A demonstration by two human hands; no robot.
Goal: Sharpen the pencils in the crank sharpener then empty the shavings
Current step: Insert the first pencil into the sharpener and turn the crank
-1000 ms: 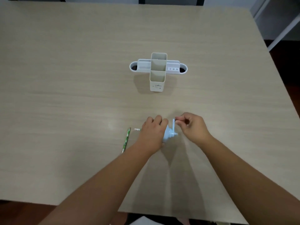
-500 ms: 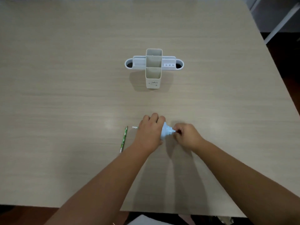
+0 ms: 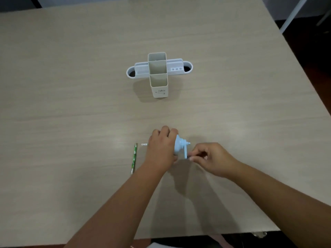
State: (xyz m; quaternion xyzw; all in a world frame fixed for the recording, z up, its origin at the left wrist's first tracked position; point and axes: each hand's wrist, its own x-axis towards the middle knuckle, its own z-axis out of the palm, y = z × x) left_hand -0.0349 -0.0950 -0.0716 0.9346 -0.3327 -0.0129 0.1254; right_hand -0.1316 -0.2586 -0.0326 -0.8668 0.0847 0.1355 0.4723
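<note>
A small light-blue crank sharpener [image 3: 179,145] sits on the table [image 3: 71,113] near the front middle. My left hand [image 3: 161,149] covers and grips its body from the left. My right hand [image 3: 210,159] pinches the crank handle [image 3: 186,154], which points down toward me. A short pale end of a pencil [image 3: 144,144] sticks out to the left from under my left hand; the rest is hidden. A green patterned pencil [image 3: 134,158] lies loose on the table, left of my left hand.
A white desk organiser [image 3: 159,72] with tall middle compartments and low side wings stands further back at the middle of the table. The table's right edge runs diagonally, with dark floor and a white frame leg [image 3: 293,15] beyond it.
My right hand has carried the crank handle round, from up at the top to down at the near side. My left hand has stayed clamped on the sharpener body. The camera has shifted a little.
</note>
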